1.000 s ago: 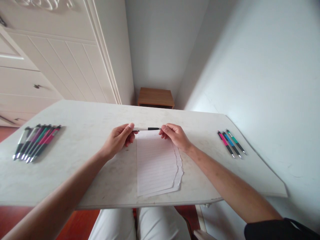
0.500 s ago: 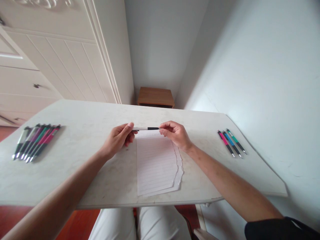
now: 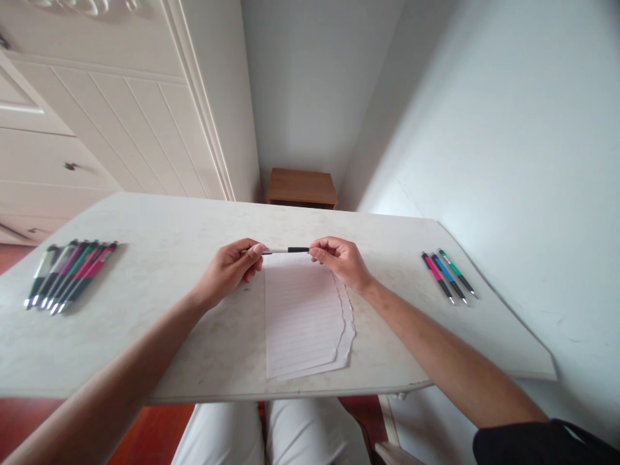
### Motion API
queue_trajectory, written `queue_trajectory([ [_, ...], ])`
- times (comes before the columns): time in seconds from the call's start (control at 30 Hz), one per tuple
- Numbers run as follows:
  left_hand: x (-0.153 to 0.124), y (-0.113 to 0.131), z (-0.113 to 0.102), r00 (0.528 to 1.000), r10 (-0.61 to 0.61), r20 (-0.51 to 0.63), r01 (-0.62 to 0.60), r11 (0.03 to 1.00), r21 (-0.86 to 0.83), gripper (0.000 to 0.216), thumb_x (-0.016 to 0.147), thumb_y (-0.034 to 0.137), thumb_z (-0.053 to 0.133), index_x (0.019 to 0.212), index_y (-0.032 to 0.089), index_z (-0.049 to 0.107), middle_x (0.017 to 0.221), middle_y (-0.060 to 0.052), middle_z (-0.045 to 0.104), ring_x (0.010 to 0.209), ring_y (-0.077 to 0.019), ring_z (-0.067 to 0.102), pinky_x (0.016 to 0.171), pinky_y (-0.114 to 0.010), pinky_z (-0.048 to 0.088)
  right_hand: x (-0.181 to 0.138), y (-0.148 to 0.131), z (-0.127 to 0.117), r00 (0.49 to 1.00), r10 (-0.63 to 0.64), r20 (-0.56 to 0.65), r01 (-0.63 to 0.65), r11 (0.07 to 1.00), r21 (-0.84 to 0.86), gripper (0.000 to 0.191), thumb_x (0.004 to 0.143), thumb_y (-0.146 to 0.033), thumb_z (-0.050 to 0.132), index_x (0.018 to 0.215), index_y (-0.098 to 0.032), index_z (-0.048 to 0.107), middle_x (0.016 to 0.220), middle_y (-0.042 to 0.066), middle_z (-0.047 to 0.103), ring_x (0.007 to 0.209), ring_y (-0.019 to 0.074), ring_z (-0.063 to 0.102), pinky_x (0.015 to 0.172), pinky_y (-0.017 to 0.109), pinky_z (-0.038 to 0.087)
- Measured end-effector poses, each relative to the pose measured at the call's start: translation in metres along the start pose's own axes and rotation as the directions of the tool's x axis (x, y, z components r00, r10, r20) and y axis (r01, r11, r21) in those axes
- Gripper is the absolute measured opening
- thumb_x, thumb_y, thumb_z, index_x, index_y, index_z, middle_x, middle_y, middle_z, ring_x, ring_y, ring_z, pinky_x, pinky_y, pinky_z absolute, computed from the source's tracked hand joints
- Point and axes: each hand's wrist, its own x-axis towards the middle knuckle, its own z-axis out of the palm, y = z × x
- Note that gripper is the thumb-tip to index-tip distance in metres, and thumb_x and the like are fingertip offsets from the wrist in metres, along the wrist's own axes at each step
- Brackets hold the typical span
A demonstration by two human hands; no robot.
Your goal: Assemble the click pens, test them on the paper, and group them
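A white and black pen [image 3: 287, 250] is held level just above the far end of the lined paper sheets [image 3: 301, 316]. My left hand [image 3: 230, 269] pinches its white end and my right hand [image 3: 340, 260] pinches its black end. The sheets lie stacked in the middle of the white table [image 3: 159, 245], with torn wavy right edges. A row of several pens [image 3: 70, 276] in grey, purple, green and pink lies at the table's left side. Three pens [image 3: 449, 276], pink, blue and green, lie at its right side.
A white panelled cabinet [image 3: 97, 110] with drawers stands behind the table on the left. A small wooden stand [image 3: 301, 188] sits in the corner beyond the far edge. A pale wall [image 3: 508, 142] runs along the right. My legs in white trousers [image 3: 271, 433] are under the near edge.
My left hand has slid slightly right along the pen, so less of the white end shows. My right hand lifted a little and settled back. The pen stays level.
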Motion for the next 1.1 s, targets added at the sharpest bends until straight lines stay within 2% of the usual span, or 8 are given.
queue_trajectory([
  [0.17,0.0011,-0.0048,-0.0014,0.999,-0.010,-0.044,0.009,0.999,-0.038,0.043,0.076,0.048,0.072,0.107,0.017,0.069,0.075,-0.002,0.066,0.054,-0.0095,0.051,0.048,-0.021,0.039,-0.0004,-0.0005,-0.0016,1.000,0.009,0.017,-0.008,0.998,-0.058,0.038,0.080,-0.055,0.068,0.080,-0.017,0.070,0.074,0.004,0.069,0.069,0.0142,0.063,0.065,0.027,0.050],
  [0.27,0.0027,-0.0056,-0.0008,0.997,0.027,-0.073,-0.029,0.999,-0.028,0.036,0.071,0.039,0.077,0.099,0.017,0.073,0.072,-0.003,0.067,0.058,-0.0110,0.054,0.052,-0.022,0.042,-0.0008,-0.0025,-0.0012,1.000,0.020,0.012,-0.019,0.997,-0.077,0.042,0.080,-0.058,0.066,0.079,-0.016,0.070,0.072,0.004,0.068,0.068,0.0146,0.062,0.064,0.027,0.049],
  [0.4,0.0029,-0.0037,0.0010,0.992,0.060,-0.109,-0.067,0.996,-0.064,0.028,0.064,0.033,0.082,0.085,0.016,0.075,0.083,-0.005,0.072,0.062,-0.0119,0.058,0.056,-0.024,0.046,-0.0010,-0.0049,-0.0001,1.000,0.023,0.021,-0.021,0.997,-0.080,0.043,0.080,-0.059,0.066,0.077,-0.017,0.069,0.071,0.004,0.067,0.067,0.0145,0.062,0.063,0.027,0.048],
  [0.6,0.0002,-0.0003,0.0036,0.999,0.020,-0.047,-0.029,0.981,-0.191,0.037,0.070,0.044,0.080,0.090,0.015,0.074,0.083,-0.009,0.073,0.076,-0.0202,0.067,0.071,-0.033,0.055,-0.0003,-0.0058,-0.0004,1.000,0.007,-0.014,-0.008,0.998,-0.067,0.042,0.081,-0.058,0.065,0.078,-0.017,0.069,0.074,0.005,0.069,0.066,0.0139,0.061,0.063,0.027,0.049],
  [0.67,0.0006,-0.0003,0.0039,0.998,0.024,-0.062,-0.037,0.975,-0.221,0.039,0.072,0.047,0.078,0.092,0.014,0.073,0.086,-0.010,0.074,0.079,-0.0216,0.069,0.075,-0.036,0.057,-0.0002,-0.0055,-0.0007,1.000,0.009,-0.024,-0.011,0.998,-0.063,0.042,0.080,-0.058,0.066,0.078,-0.017,0.069,0.075,0.005,0.069,0.067,0.0140,0.062,0.063,0.026,0.049],
  [0.83,0.0022,-0.0035,0.0024,0.995,0.014,-0.102,-0.040,0.965,-0.258,0.049,0.062,0.036,0.087,0.103,0.017,0.069,0.102,-0.011,0.075,0.094,-0.0235,0.070,0.084,-0.036,0.057,-0.0007,-0.0047,-0.0007,1.000,0.016,-0.015,-0.017,0.999,-0.040,0.041,0.079,-0.058,0.067,0.078,-0.017,0.068,0.076,0.005,0.069,0.067,0.0141,0.062,0.064,0.027,0.050],
  [1.0,0.0009,-0.0039,0.0011,0.992,0.010,-0.122,-0.037,0.974,-0.225,0.041,0.059,0.034,0.089,0.090,0.015,0.070,0.100,-0.013,0.076,0.098,-0.0267,0.070,0.088,-0.039,0.055,-0.0010,-0.0049,-0.0004,1.000,0.003,0.010,-0.003,0.998,-0.057,0.043,0.082,-0.059,0.064,0.076,-0.017,0.068,0.075,0.004,0.068,0.067,0.0138,0.061,0.065,0.027,0.049],
  [1.1,0.0005,-0.0020,0.0014,0.994,0.027,-0.108,-0.051,0.974,-0.221,0.040,0.061,0.034,0.088,0.091,0.015,0.071,0.103,-0.013,0.075,0.099,-0.0259,0.069,0.088,-0.037,0.055,-0.0015,-0.0061,0.0000,1.000,-0.007,0.018,0.008,0.999,-0.053,0.043,0.083,-0.059,0.063,0.076,-0.017,0.068,0.076,0.005,0.068,0.067,0.0136,0.060,0.065,0.027,0.049],
])
